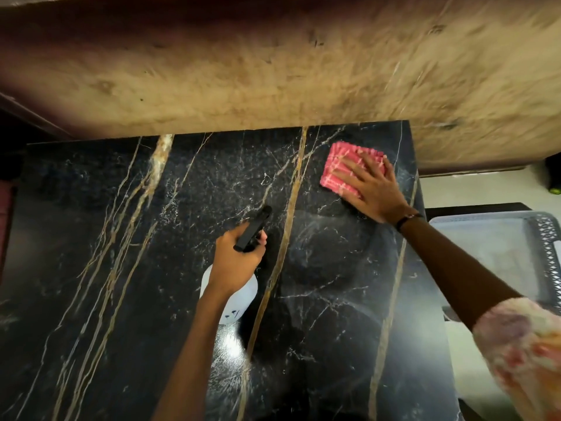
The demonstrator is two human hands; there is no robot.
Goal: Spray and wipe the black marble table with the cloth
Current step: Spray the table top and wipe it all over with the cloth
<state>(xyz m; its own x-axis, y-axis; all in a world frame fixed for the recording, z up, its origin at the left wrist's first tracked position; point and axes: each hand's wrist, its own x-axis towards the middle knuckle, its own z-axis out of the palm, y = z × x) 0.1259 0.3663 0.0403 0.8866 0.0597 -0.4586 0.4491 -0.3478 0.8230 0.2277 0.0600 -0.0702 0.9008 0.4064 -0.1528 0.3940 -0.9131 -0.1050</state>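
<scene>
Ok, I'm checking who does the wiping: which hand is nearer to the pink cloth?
Right. The right hand lies flat on the pink cloth at the table's far right corner. The left hand grips the spray bottle mid-table, well apart from the cloth.

The cloth [343, 165] lies flat on the surface [121, 268] near its far right corner, with the right hand [375, 189] pressed on top of it. The spray bottle [235, 294] is held over the middle of the surface by the left hand [239, 259], nearer the person and left of the cloth. A basket [543, 253] stands off the surface's right edge, and a sofa [273, 71] runs along its far edge.
</scene>
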